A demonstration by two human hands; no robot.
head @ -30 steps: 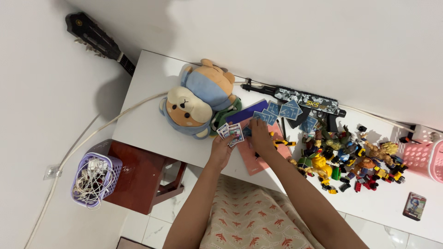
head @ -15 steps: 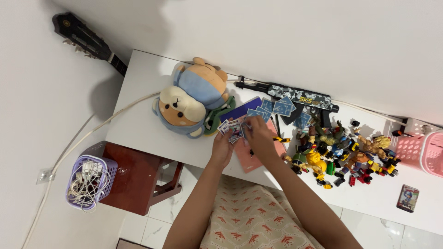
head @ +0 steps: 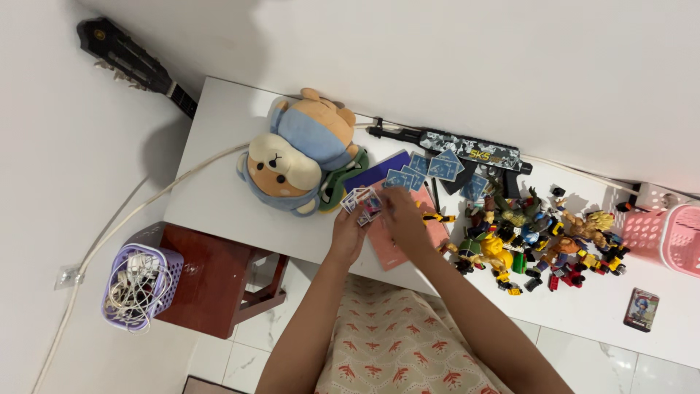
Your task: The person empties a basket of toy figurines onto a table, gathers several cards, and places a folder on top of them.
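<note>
At centre frame, the left hand [head: 348, 232] has its grip closed on a small fan of colourful trading cards [head: 362, 202] above the white bench [head: 219, 197]. The right hand [head: 403, 219] pinches the fan's right edge, just beside a tan plush bear in blue [head: 295, 164].

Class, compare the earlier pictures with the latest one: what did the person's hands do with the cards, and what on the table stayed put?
The right hand lifted off the blue cards lying on the table and drew back to the left hand, meeting the fan of picture cards held there. The left hand kept its grip on the fan. The plush bear, toy gun, figure pile and pink basket stayed in place.
</note>
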